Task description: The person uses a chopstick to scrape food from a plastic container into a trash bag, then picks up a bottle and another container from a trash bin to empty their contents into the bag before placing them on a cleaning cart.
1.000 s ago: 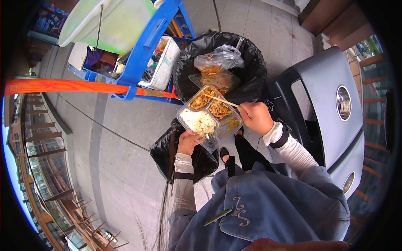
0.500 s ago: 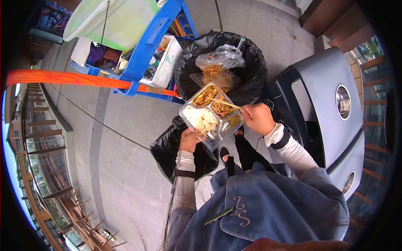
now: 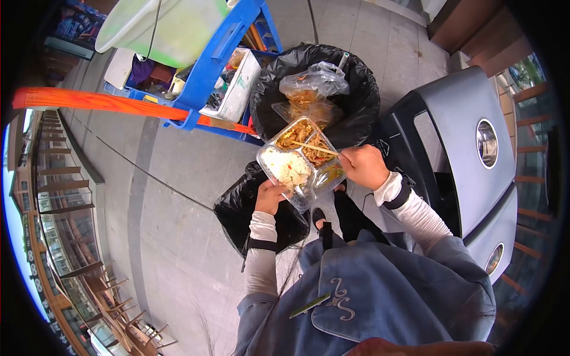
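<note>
My left hand (image 3: 271, 197) grips the lower left edge of a clear plastic food tray (image 3: 304, 199) with several compartments. White rice (image 3: 286, 168) fills one compartment, and cooked dishes (image 3: 316, 153) lie in the others. Closed around a pair of chopsticks (image 3: 313, 146) is my right hand (image 3: 364, 167), at the tray's right side; the chopstick tips reach over the cooked food. Just beyond the tray stands a bin lined with a black bag (image 3: 360, 89), holding a knotted clear plastic bag (image 3: 314, 82) with food scraps. A second black bag (image 3: 237, 204) hangs open below my left hand.
A blue cart (image 3: 221, 47) at the upper left carries a whitish tub (image 3: 160, 29) and a white box (image 3: 242, 89). An orange handle (image 3: 101, 99) sticks out from it. Grey waste bins (image 3: 457, 136) stand close on my right. Chairs (image 3: 119, 308) line the far left.
My hands and the tray stay almost in place. The chopsticks have shifted slightly left and down over the food. The whole view has moved a little.
</note>
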